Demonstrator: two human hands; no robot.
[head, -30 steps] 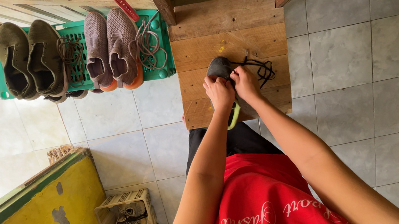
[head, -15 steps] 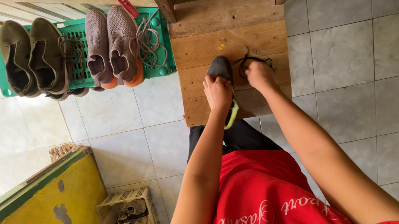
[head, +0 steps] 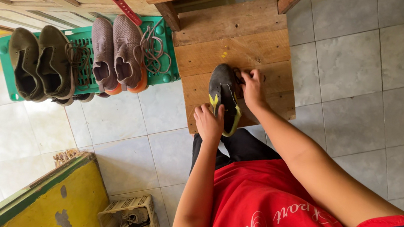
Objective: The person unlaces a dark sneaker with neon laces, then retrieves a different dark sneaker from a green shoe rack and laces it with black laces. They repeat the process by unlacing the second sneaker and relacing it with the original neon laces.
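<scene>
From the head camera, a black shoe [head: 224,95] with yellow trim rests on a wooden step [head: 256,43]. The left hand [head: 209,123] grips its near left edge. The right hand [head: 253,89] pinches the laces [head: 239,76] at the shoe's right side. A green crate [head: 162,73] with two pairs of shoes lies far left.

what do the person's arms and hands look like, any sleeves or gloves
Both arms are bare from wrist to upper arm, with no gloves, watch or rings visible on the left hand or right hand. A red sleeve edge shows at the right arm's top.
</scene>
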